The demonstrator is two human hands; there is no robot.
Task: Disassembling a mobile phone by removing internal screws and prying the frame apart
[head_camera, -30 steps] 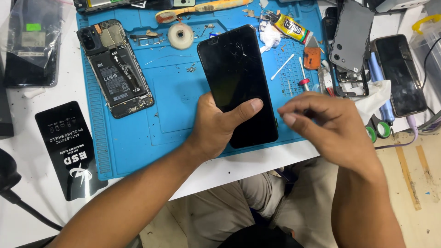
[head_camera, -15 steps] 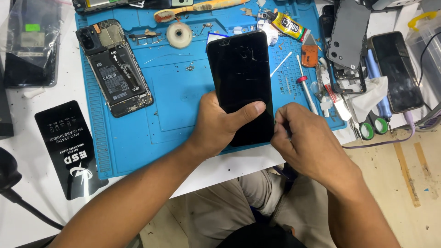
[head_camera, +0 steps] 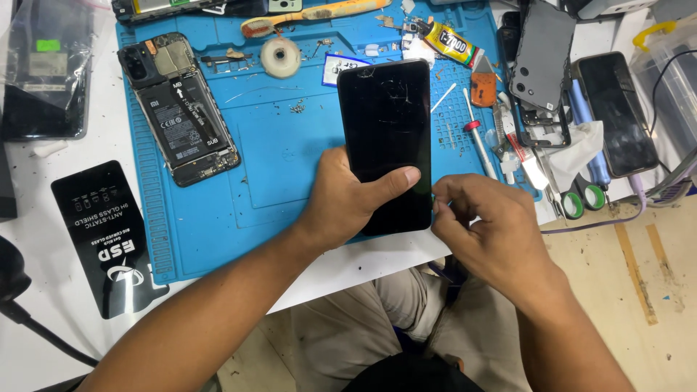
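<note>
The left hand [head_camera: 348, 203] grips the lower end of a black phone [head_camera: 385, 141], thumb laid across the glass and fingers behind it, holding it tilted up over the blue mat [head_camera: 276, 167]; the glass shows fine cracks near its top. The right hand [head_camera: 486, 232] sits at the phone's lower right edge with fingertips pinched narrow; whether anything lies between them I cannot tell. A second ago this hand lay flatter and a little further from the phone, and the phone itself has risen higher on the mat and turned more upright; I judge the work has moved to picking at that edge.

On the mat to the left lies an opened phone [head_camera: 178, 109] with battery and boards bare; a roll of tape [head_camera: 280, 56], a glue tube [head_camera: 451, 43] and a small screwdriver [head_camera: 479, 141] lie beyond. A clear plastic box [head_camera: 671, 65] stands at the far right; its contents are unclear.
</note>
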